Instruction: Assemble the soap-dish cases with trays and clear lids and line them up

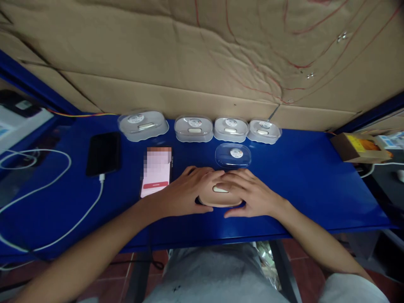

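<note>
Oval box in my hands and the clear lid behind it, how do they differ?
The oval box is opaque and tan; the clear lid is see-through. The box is held between left hand and right hand; the lid lies on the blue table. The box has a pale strip on top; the lid carries a round sticker. Both have oval outlines.

We look from head-worn camera, forward and steeply down over blue table. View near and wide: left hand and right hand around middle of frame, forearms entering from lower corners, our shirt at bottom center, floor beside it, cardboard across top.
</note>
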A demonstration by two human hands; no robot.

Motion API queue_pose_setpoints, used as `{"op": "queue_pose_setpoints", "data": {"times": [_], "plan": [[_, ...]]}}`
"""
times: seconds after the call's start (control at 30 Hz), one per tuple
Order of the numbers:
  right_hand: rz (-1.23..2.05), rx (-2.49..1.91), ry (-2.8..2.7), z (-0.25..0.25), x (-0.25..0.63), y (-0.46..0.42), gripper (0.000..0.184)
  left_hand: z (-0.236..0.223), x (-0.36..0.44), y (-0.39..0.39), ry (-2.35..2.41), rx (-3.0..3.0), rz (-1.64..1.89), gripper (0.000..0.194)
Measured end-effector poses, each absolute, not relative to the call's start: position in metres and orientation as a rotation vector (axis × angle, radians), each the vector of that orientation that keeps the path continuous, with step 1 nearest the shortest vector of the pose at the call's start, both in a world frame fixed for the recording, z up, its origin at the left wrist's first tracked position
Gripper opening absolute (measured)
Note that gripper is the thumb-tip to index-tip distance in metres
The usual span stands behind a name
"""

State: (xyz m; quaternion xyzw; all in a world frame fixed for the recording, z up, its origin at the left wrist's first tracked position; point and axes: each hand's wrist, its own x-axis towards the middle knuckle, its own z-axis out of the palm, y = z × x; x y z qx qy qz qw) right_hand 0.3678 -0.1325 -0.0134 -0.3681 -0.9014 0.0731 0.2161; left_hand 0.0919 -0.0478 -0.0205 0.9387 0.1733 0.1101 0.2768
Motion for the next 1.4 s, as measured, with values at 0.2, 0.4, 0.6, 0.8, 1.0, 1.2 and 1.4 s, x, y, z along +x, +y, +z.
{"op": "queue_pose_setpoints", "data": {"times": [0.2,0.4,0.6,0.8,1.0,1.2,1.4], "plan": [[0.186,-0.974,-2.547,-0.012,0.360,-0.136,0.046,-0.024,0.093,-0.043,0.533,2.454,0.317,0.105],[0.089,-0.969,-2.475,0.001,0.361,-0.135,0.026,-0.025,0.092,-0.041,0.567,2.416,0.327,0.113],[-0.003,-1.164,-2.246,0.010,0.386,-0.130,0.018,-0.020,0.097,-0.053,0.726,2.439,0.323,0.129],[0.007,-1.183,-2.303,0.008,0.394,-0.131,0.019,-0.006,0.098,-0.068,0.835,2.451,0.178,0.104],[-0.067,-1.190,-2.449,0.013,0.383,-0.134,0.019,0.012,0.091,-0.067,0.889,2.322,-0.114,0.114],[0.040,-1.178,-2.548,0.005,0.379,-0.132,0.024,0.024,0.077,-0.055,0.798,2.326,-0.404,0.079],[0.006,-1.160,-2.520,0.006,0.381,-0.131,0.027,0.028,0.077,-0.043,0.703,2.049,-0.296,0.031]]}}
